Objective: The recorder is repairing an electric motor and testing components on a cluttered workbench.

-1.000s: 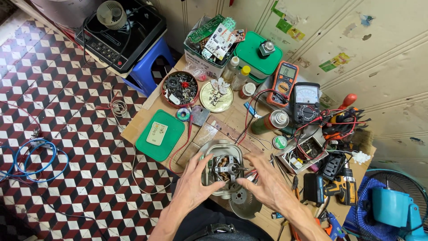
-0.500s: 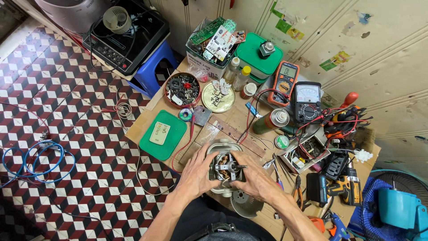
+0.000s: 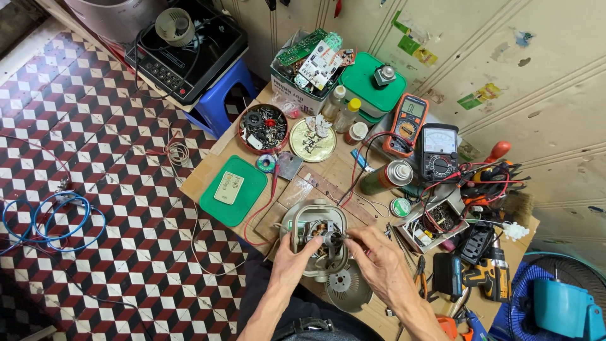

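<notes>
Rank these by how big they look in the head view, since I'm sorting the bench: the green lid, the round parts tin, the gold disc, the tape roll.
1. Green lid, clearly largest.
2. Round parts tin and gold disc: too alike to rank.
3. Tape roll, smallest.

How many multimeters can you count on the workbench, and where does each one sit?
2. An orange-cased digital multimeter lies at the back of the workbench, right of the green box. A black analogue multimeter lies just right of it, beside the spray can. Clutter may hide others.
</notes>
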